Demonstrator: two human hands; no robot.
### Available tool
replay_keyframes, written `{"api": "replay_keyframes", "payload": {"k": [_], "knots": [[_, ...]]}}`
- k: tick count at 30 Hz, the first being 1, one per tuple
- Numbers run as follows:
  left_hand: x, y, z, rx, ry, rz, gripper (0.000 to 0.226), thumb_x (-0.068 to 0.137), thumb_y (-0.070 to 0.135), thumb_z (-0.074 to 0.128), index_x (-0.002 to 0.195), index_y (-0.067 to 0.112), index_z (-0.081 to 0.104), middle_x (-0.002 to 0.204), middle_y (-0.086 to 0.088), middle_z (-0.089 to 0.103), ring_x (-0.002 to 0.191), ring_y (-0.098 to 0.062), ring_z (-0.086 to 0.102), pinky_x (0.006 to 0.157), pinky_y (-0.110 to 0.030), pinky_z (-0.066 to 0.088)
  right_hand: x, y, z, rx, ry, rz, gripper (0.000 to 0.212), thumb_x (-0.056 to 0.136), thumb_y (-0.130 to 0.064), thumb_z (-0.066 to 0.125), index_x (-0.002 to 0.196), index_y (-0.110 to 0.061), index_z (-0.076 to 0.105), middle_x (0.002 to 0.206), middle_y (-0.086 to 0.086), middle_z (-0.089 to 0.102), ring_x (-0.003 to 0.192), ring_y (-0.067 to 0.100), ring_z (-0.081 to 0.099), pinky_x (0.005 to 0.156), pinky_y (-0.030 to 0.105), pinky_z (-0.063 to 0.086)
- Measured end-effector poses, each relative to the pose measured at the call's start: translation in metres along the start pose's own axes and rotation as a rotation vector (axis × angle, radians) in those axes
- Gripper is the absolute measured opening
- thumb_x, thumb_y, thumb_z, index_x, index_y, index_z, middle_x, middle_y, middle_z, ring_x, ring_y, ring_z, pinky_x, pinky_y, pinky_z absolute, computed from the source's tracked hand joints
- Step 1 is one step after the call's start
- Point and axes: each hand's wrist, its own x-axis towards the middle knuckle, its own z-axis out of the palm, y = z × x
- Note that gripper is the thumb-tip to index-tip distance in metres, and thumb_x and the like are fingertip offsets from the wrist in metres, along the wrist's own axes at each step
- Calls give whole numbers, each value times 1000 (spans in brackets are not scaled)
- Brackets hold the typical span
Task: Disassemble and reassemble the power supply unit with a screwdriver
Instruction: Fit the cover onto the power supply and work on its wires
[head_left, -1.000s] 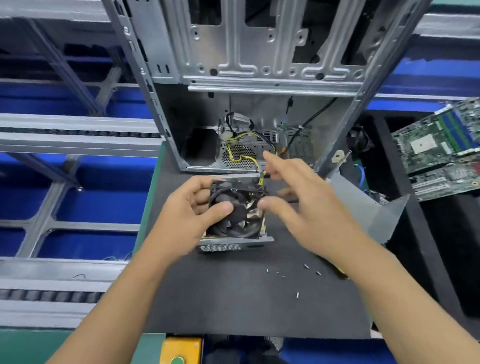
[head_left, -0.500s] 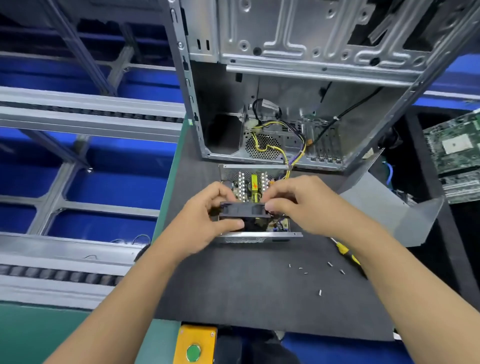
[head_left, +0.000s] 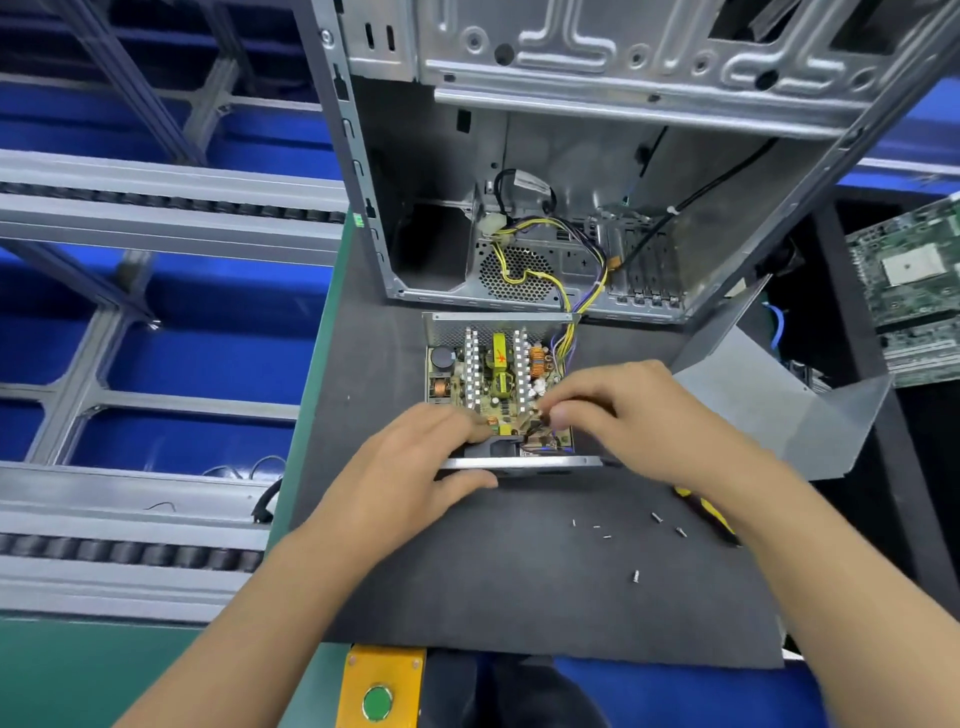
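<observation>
Loose screws (head_left: 636, 574) are lying toward the mat's (head_left: 519, 597) near right, a yellow-handled screwdriver (head_left: 701, 506) just beyond them by the right forearm. Mid-mat, the open power supply unit (head_left: 498, 379) is sitting with both hands now lower at its near wall: the left hand (head_left: 410, 467) is gripping the black fan (head_left: 498, 448), now dropped inside, while the right hand's (head_left: 623, 410) curled fingers are pinching wires. The computer case (head_left: 597, 182) is standing at the far edge.

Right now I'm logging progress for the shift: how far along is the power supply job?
Done: the cover is off and loose screws lie on the mat. In hand: both hands, left and right, seat the fan at the open power supply unit. Left: cover and screws; the screwdriver lies idle.
</observation>
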Motion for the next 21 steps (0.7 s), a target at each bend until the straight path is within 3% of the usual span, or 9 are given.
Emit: {"api": "replay_keyframes", "payload": {"k": [2, 4, 7, 9, 12, 16, 18, 21], "knots": [[-1, 1, 1, -17, -12, -75, 43, 85, 52, 65, 115, 21, 64, 113, 11, 68, 103, -7, 59, 83, -20, 46, -11, 14, -15, -44, 32, 80, 13, 85, -42, 72, 97, -39, 71, 90, -20, 71, 87, -5, 63, 79, 16, 49], [0, 2, 2, -1, -21, -91, 41, 86, 51, 66, 119, 27, 60, 110, 14, 68, 99, -7, 60, 77, -23, 47, -22, 26, -24, -97, -85, 198, 17, 79, -46, 76, 94, -46, 68, 92, -18, 70, 86, -5, 62, 77, 16, 47], [2, 2, 2, 17, -50, -19, 44, 91, 42, 67, 130, 24, 63, 112, 9, 70, 102, -16, 65, 84, -36, 55, -30, 36, -22, -16, -165, 266, 14, 84, -33, 77, 87, -45, 70, 82, -18, 72, 73, -5, 64, 69, 13, 46], [4, 2, 1, 55, -63, 11, 39, 94, 40, 65, 127, 19, 66, 107, 6, 70, 97, -20, 67, 78, -41, 58, -32, 39, -17, 18, -167, 287, 14, 84, -29, 77, 91, -41, 72, 83, -16, 73, 71, -4, 64, 73, 17, 51], [4, 2, 0, 135, -87, 33, 42, 93, 46, 55, 124, 19, 65, 105, 4, 71, 94, -22, 68, 69, -44, 59, -33, 43, -10, -70, -159, 334, 12, 86, -31, 75, 96, -38, 71, 88, -16, 70, 79, -4, 64, 80, 20, 52], [5, 3, 1, 159, -57, 57, 46, 92, 51, 46, 119, 20, 65, 104, 4, 72, 90, -22, 71, 62, -42, 61, -31, 39, -2, -358, -194, 352, 16, 97, -30, 58, 102, -34, 72, 101, -6, 63, 98, 17, 60, 80, 33, 51], [5, 2, 2, 135, -48, 46, 47, 90, 51, 48, 117, 18, 68, 104, 5, 72, 90, -21, 71, 64, -39, 61, -25, 42, 5, -483, -86, 265, 20, 98, -20, 56, 101, -32, 72, 103, -5, 53, 99, 21, 53, 84, 33, 48], [4, 1, 3, 104, -58, 29, 46, 91, 51, 49, 117, 18, 69, 105, 8, 71, 91, -17, 69, 70, -35, 60, -14, 47, 12, -397, 218, 137, 20, 95, -8, 61, 98, -20, 77, 89, -1, 45, 86, 27, 49, 78, 32, 44]]}}
